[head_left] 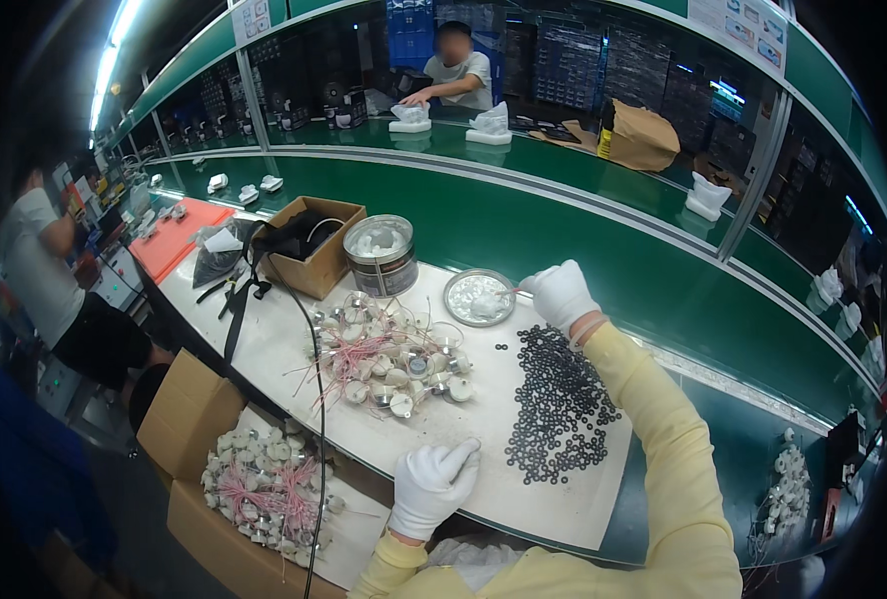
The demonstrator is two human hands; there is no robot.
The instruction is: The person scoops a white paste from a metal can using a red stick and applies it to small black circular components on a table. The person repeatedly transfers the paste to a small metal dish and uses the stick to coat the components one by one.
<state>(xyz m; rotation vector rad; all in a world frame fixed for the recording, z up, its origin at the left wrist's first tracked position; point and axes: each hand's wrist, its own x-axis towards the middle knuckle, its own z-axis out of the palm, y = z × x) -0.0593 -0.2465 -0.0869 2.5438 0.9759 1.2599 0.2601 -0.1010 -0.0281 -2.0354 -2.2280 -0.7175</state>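
Observation:
My right hand (561, 293), in a white glove, reaches out to a shallow round metal lid (451, 301) with a white paste (485, 302) in it. Its closed fingers grip a thin stick (509, 291) whose tip is over the lid. Nearer to me, my left hand (433, 489), also gloved, is closed with thumb and forefinger together at the table's front edge. Whatever it pinches is too small to make out. Between the hands many small black rings (561, 404) lie spread on the white sheet. To their left sits a heap of small white motors (393, 359) with pink wires.
An open tin (381, 262) of white paste and a cardboard box (308, 245) stand behind the motors. Pliers (226, 292) lie left. A carton (199, 499) of more motors is at lower left. Beyond runs a green conveyor (563, 215); co-workers are across it (460, 75) and at left (44, 260).

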